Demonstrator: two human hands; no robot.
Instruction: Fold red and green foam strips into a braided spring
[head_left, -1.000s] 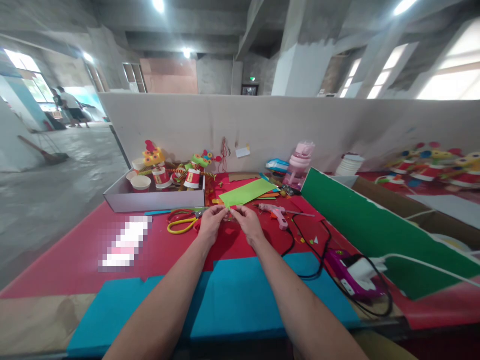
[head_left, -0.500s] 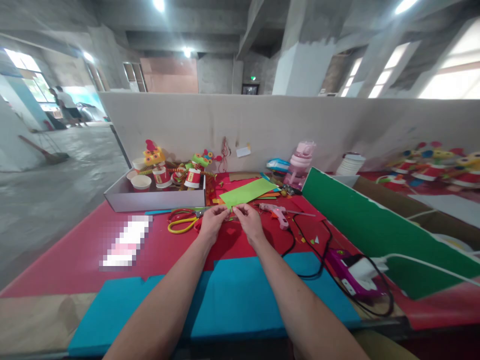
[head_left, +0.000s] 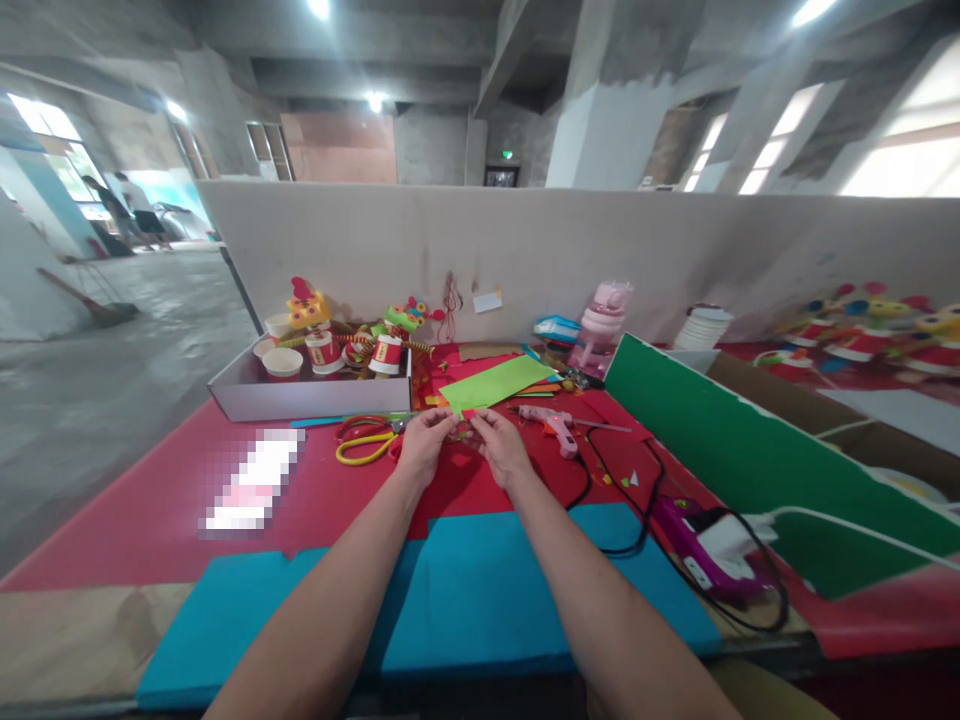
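Note:
My left hand [head_left: 426, 442] and my right hand [head_left: 496, 440] meet over the red-covered table, thumbs and fingers pinched. A small red paper piece [head_left: 469, 413] shows at the right fingertips. Between the hands is a small green paper piece [head_left: 456, 411], mostly hidden by the left fingers. Just beyond lies a light green paper sheet [head_left: 499, 381]. Yellow-handled scissors [head_left: 367, 448] rest beside my left hand, near a red-handled pair [head_left: 352, 427]. To the right of my right hand lies a pink glue gun [head_left: 551, 425].
A white box [head_left: 315, 400] holds paper cups and paper figures at the left. A blue board [head_left: 487, 590] lies under my forearms. On the right are a green-sided box [head_left: 720, 460], a purple power strip [head_left: 705, 550] with cords, and a pink bottle [head_left: 600, 325].
My hands stay almost in place while the fingers shift. A red piece now shows at the right fingertips, where green showed before.

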